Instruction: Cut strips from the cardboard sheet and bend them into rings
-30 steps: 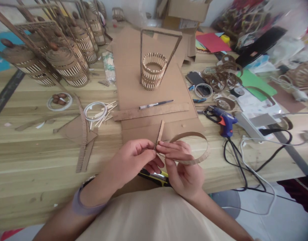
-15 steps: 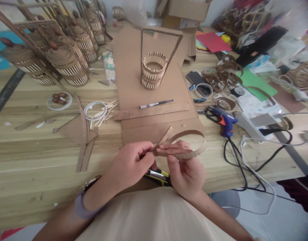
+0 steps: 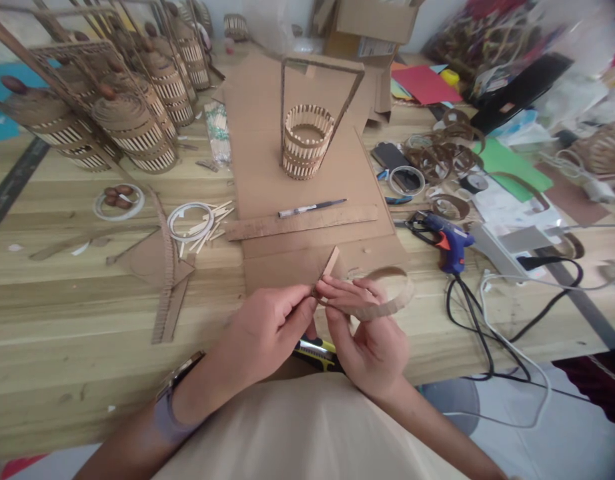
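Near the table's front edge both hands meet over a long brown cardboard strip (image 3: 382,310), which curls in a loop on the right. My left hand (image 3: 275,323) pinches its end, and a short straight piece of the strip (image 3: 331,262) sticks up beyond the fingertips. Against the strip close, my right hand (image 3: 370,340) has its thumb below and its fingers laid along it. Just under the hands lies a yellow and black utility knife (image 3: 317,353), partly hidden by them. Exactly how the strip is folded between the fingertips is covered.
Ahead, a small stick basket with a tall handle (image 3: 307,150) stands on a cardboard sheet (image 3: 257,153). A pen (image 3: 312,208) lies by a flat strip (image 3: 302,222). Rightward are a blue glue gun (image 3: 452,243) and cables; leftward, stick lanterns (image 3: 135,130) and tape rolls (image 3: 190,222).
Both hands have shifted slightly, the left a little to the right. The strip's upright end now points more steeply, and its loop has tightened and tilted.
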{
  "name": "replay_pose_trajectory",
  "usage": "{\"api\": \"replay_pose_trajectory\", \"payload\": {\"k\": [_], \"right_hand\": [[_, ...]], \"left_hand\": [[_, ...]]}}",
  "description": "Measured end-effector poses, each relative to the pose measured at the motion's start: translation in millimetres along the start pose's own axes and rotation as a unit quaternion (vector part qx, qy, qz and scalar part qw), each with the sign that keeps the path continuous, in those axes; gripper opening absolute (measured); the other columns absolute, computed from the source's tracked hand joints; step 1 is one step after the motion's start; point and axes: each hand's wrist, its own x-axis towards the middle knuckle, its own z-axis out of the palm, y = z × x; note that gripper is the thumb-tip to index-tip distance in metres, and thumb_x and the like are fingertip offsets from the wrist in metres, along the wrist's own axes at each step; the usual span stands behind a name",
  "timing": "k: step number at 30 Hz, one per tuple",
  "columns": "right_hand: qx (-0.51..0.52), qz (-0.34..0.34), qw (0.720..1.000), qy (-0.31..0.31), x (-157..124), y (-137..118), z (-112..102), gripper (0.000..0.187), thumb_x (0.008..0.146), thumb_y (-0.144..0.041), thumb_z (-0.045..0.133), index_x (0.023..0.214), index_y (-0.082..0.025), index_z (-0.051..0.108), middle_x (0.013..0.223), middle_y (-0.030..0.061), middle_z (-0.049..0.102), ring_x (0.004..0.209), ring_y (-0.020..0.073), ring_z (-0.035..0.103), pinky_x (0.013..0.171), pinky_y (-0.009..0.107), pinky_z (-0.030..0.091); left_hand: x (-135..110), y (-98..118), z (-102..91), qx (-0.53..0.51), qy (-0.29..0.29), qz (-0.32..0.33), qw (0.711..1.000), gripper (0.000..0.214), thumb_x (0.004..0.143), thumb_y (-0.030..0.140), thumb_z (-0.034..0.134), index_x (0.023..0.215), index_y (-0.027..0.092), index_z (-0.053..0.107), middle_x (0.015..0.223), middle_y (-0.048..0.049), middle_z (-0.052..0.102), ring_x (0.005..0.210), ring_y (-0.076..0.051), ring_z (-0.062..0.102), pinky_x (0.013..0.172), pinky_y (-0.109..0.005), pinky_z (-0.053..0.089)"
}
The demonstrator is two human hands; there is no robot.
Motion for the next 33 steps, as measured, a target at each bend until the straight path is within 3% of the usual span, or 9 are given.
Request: {"api": "replay_pose_trajectory", "payload": {"k": [5,10,15,19,25,33], "right_hand": [[0.082,0.092,0.992,0.025,-6.4,-2.6,1.8,0.024,0.093,-0.013,0.058,0.109,-0.027,0.067,0.102,0.0,0.079,0.099,0.0199,0.073,0.099,0.041,0.05],[0.145,0.17,0.973,0.058,-3.8,-6.5,1.4,0.019,0.099,-0.021,0.054,0.105,-0.029,0.07,0.093,-0.0013,0.08,0.091,0.0177,0.075,0.091,0.036,0.056],[0.145,0.158,0.976,0.048,-6.8,-5.6,2.2,0.02,0.098,-0.019,0.055,0.109,-0.028,0.069,0.096,-0.0007,0.079,0.094,0.0178,0.074,0.094,0.037,0.054],[0.124,0.101,0.987,0.026,-10.9,-0.2,2.2,0.022,0.094,-0.015,0.058,0.112,-0.027,0.066,0.105,0.003,0.078,0.104,0.0212,0.071,0.096,0.042,0.053],[0.027,0.019,0.999,0.005,-4.8,2.5,0.8,0.021,0.09,-0.012,0.062,0.107,-0.024,0.061,0.106,0.0055,0.078,0.104,0.0214,0.072,0.097,0.042,0.051],[0.018,0.027,0.999,0.015,-4.9,-0.3,1.7,0.023,0.092,-0.011,0.059,0.11,-0.025,0.063,0.103,0.0028,0.079,0.098,0.0207,0.075,0.096,0.041,0.052]], "left_hand": [[-1.1,-1.1,-1.5,-0.012,-0.023,0.037,0.999,0.032,0.102,0.025,0.04,0.074,0.019,0.055,0.063,0.006,0.061,0.057,-0.007,0.055,0.057,-0.018,0.039],[-1.7,-3.7,-4.7,0.0,-0.04,0.045,0.998,0.033,0.101,0.024,0.041,0.069,0.019,0.052,0.062,0.0058,0.057,0.057,-0.008,0.052,0.056,-0.019,0.037],[-1.1,-5.5,-3.7,0.018,-0.04,0.01,0.999,0.033,0.101,0.033,0.043,0.075,0.019,0.057,0.062,0.0055,0.058,0.055,-0.009,0.052,0.053,-0.021,0.034],[0.3,-3.4,-0.4,0.045,-0.029,-0.009,0.999,0.031,0.101,0.037,0.04,0.085,0.019,0.06,0.062,0.0048,0.059,0.055,-0.011,0.053,0.053,-0.022,0.033],[0.6,1.7,3.5,0.089,0.0,-0.009,0.996,0.033,0.099,0.035,0.037,0.073,0.02,0.051,0.061,0.0021,0.058,0.056,-0.012,0.053,0.054,-0.024,0.033],[-0.1,2.4,6.0,0.083,0.012,-0.002,0.996,0.033,0.098,0.03,0.036,0.072,0.02,0.053,0.064,0.0015,0.061,0.056,-0.012,0.053,0.055,-0.024,0.034]]}}
